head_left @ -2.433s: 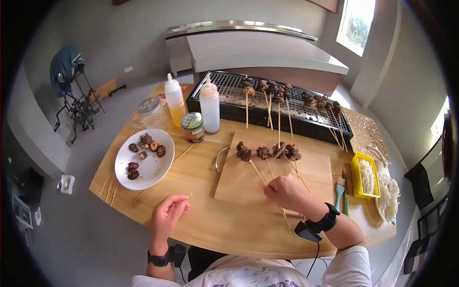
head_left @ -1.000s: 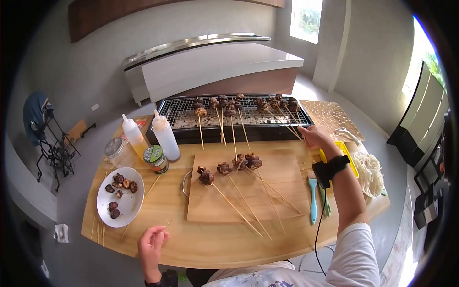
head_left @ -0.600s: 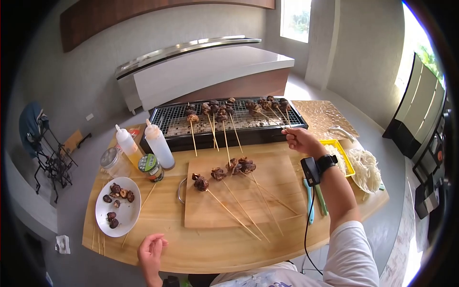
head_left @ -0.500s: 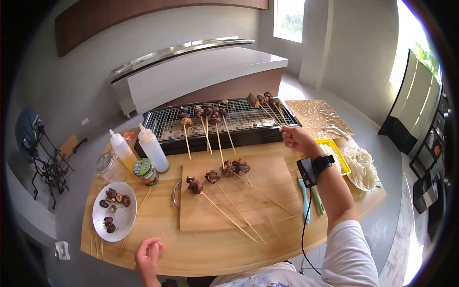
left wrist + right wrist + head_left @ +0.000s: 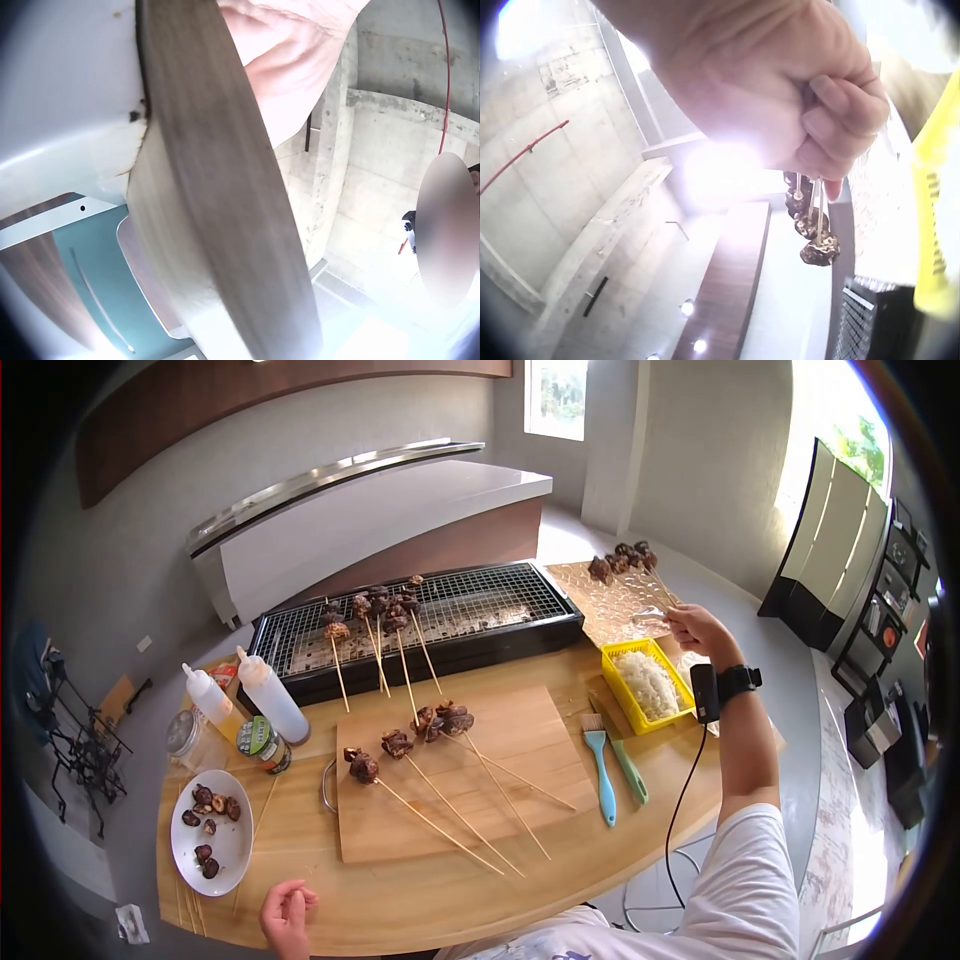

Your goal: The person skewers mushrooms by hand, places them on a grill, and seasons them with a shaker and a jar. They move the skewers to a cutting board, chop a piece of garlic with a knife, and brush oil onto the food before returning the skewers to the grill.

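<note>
My right hand grips a bunch of mushroom skewers by their sticks, at the far right. Dark brown mushrooms on the far ends overlap the shiny textured sheet beside the grill in the head view. The right wrist view shows curled fingers around the sticks, with the browned mushrooms beyond them. My left hand lies at the table's front edge, fingers loosely bent and holding nothing. Several more mushroom skewers lie on the wooden cutting board.
A black grill carries several skewers on its left half. Two squeeze bottles, a green-lidded jar and a white plate of mushrooms stand left. A blue brush and a yellow basket of white noodles lie right.
My right hand went from the cutting board to the grill's right end, took the skewers there, lifted them and carried them right over the textured sheet. The head view turned right.
</note>
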A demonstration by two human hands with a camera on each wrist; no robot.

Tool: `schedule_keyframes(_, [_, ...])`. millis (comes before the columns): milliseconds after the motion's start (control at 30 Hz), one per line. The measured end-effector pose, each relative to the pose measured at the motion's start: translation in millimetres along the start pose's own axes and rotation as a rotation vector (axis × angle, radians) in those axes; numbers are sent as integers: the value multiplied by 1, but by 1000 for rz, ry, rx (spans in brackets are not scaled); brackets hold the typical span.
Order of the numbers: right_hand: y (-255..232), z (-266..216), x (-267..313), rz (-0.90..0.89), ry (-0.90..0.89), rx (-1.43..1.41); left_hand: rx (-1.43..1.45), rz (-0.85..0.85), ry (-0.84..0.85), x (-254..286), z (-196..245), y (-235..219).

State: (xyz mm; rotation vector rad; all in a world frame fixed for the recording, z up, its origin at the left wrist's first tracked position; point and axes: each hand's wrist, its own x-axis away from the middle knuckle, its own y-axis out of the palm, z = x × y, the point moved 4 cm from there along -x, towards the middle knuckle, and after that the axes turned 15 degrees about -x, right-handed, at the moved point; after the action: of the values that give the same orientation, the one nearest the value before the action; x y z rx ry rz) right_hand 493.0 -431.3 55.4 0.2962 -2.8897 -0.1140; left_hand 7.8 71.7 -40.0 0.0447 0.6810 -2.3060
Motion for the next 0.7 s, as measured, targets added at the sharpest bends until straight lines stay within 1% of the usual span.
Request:
schedule_keyframes(33, [-13,4,-2,4,-1,0,-5,4,-10,0,0,0])
schedule_keyframes(67, [-25,11,-4,24,63,-2,-10,9,-20,0,0,0])
schedule_keyframes(100, [-31,17,-4,42,127,-5,-8,7,-19,0,0,0])
schedule_keyframes(133, [-35,21,-6,43,125,-4,-14,9,-21,0,0,0])
schedule_keyframes(200, [-40,29,-9,96,190,-13,-18,14,-22,-1,-1,0])
schedule_keyframes(267, [-40,30,-14,56,199,-29,-26,22,-41,-1,-4,0])
schedule_keyframes(333, [-34,29,-14,18,263,7,-24,27,-40,0,-1,-1])
schedule_keyframes(500, [-39,29,-17,46,247,134,-19,29,-45,0,-1,0])
schedule_keyframes(567, [-36,27,-12,29,219,278,-14,28,-54,0,-1,0])
schedule_keyframes(600, [-35,26,-11,23,221,280,-16,32,-58,0,-1,-1])
schedule_keyframes(667, [-37,24,-12,46,206,396,15,15,-70,-1,1,-1])
schedule_keyframes(700, [-35,24,-12,34,210,402,11,24,-81,-1,1,-1])
